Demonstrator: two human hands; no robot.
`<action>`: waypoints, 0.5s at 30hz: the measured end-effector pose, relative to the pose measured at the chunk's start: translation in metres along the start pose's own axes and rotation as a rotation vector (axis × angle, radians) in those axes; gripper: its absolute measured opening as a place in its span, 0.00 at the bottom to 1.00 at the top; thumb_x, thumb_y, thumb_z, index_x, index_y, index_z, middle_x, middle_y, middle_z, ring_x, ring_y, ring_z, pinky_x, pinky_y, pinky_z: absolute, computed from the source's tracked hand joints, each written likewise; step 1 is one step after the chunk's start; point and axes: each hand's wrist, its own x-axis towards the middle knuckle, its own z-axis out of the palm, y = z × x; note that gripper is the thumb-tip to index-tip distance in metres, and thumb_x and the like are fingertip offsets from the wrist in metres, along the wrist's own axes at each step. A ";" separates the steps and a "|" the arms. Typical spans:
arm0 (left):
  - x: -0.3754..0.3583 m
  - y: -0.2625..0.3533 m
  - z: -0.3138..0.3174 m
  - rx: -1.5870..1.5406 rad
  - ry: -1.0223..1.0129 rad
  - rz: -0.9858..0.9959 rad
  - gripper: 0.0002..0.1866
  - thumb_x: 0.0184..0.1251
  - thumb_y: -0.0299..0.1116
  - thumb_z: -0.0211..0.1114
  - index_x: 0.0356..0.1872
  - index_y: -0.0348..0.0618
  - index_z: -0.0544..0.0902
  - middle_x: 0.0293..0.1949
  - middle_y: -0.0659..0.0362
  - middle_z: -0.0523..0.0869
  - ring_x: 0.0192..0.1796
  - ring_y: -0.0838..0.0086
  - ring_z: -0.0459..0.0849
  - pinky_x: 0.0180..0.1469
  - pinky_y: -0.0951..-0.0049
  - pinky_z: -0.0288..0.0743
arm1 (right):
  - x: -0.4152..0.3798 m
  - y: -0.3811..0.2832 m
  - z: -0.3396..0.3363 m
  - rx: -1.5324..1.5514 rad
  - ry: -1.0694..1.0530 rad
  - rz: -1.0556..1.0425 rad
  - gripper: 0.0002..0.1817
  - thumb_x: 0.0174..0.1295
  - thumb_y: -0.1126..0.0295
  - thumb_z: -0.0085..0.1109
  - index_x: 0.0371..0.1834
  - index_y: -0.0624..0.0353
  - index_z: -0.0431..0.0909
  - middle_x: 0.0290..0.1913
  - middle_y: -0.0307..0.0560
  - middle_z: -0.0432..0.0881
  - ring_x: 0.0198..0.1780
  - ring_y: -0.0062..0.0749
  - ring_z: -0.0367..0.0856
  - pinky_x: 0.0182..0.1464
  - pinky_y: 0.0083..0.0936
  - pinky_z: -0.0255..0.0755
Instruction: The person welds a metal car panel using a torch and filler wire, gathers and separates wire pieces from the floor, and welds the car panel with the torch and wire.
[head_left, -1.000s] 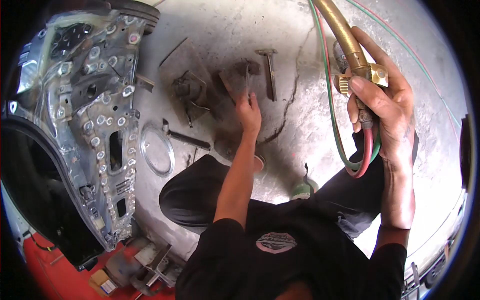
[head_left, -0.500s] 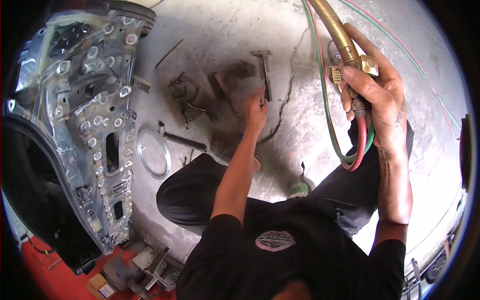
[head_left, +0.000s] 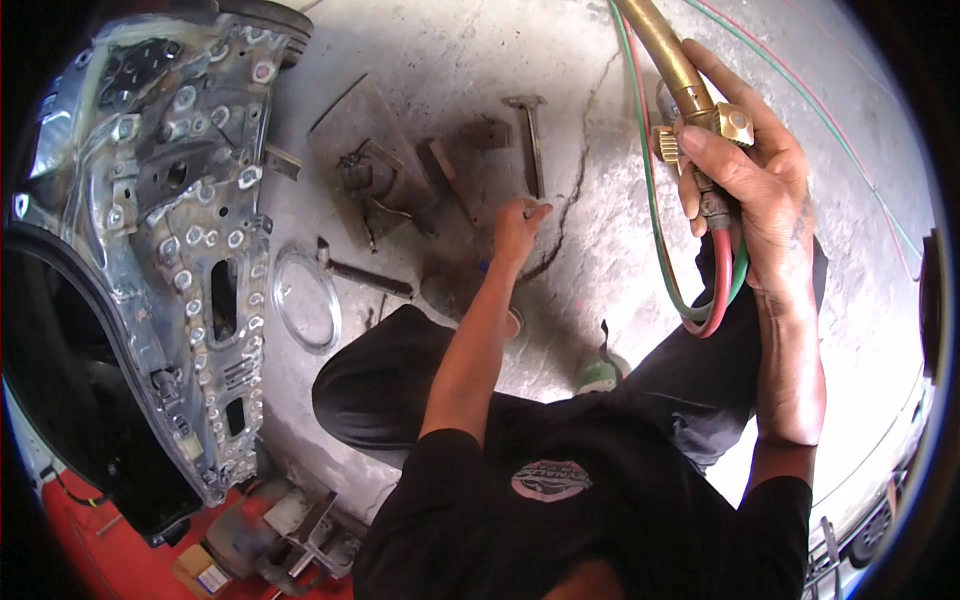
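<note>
My right hand [head_left: 765, 190] is wrapped round the valve end of a brass torch [head_left: 668, 55], with its thumb beside the knurled valve knobs. Red and green hoses [head_left: 722, 285] loop down from the torch's lower end. Over the floor, my left hand [head_left: 518, 228] is closed with thumb and fingers pinched together; a small item seems to show between the fingertips, too small to name. Just beyond those fingertips lies a hammer [head_left: 532, 145] on the concrete, its handle end close to them.
A spot-welded metal body panel [head_left: 190, 220] fills the left side. On the floor are a wire coil [head_left: 306, 302], a dark metal bar [head_left: 370, 280], a flat bar [head_left: 448, 175] and a clamp-like part [head_left: 365, 178]. A green-labelled container [head_left: 600, 376] stands between my legs.
My left hand has drawn back slightly towards me from the hammer's handle, its fingertips now nearer the handle's end. My right hand and the torch have barely shifted.
</note>
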 end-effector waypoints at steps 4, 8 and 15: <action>0.007 -0.017 0.001 0.053 0.142 0.159 0.18 0.71 0.42 0.75 0.34 0.33 0.88 0.34 0.41 0.89 0.38 0.48 0.88 0.44 0.53 0.79 | 0.000 0.002 0.002 0.002 0.049 -0.003 0.39 0.68 0.66 0.66 0.81 0.69 0.67 0.25 0.41 0.81 0.20 0.19 0.76 0.25 0.16 0.71; 0.002 0.006 -0.005 0.077 0.155 0.329 0.12 0.77 0.36 0.70 0.49 0.36 0.85 0.40 0.43 0.88 0.41 0.55 0.88 0.47 0.56 0.79 | 0.003 0.004 -0.004 0.026 -0.009 -0.016 0.37 0.65 0.67 0.71 0.78 0.68 0.72 0.34 0.48 0.85 0.23 0.25 0.83 0.25 0.21 0.76; 0.009 -0.012 0.010 -0.096 0.026 0.334 0.14 0.79 0.31 0.67 0.60 0.39 0.82 0.47 0.44 0.86 0.53 0.55 0.85 0.55 0.56 0.77 | 0.004 0.005 0.001 0.037 -0.017 -0.031 0.38 0.65 0.66 0.72 0.78 0.69 0.72 0.35 0.48 0.85 0.22 0.25 0.83 0.24 0.20 0.74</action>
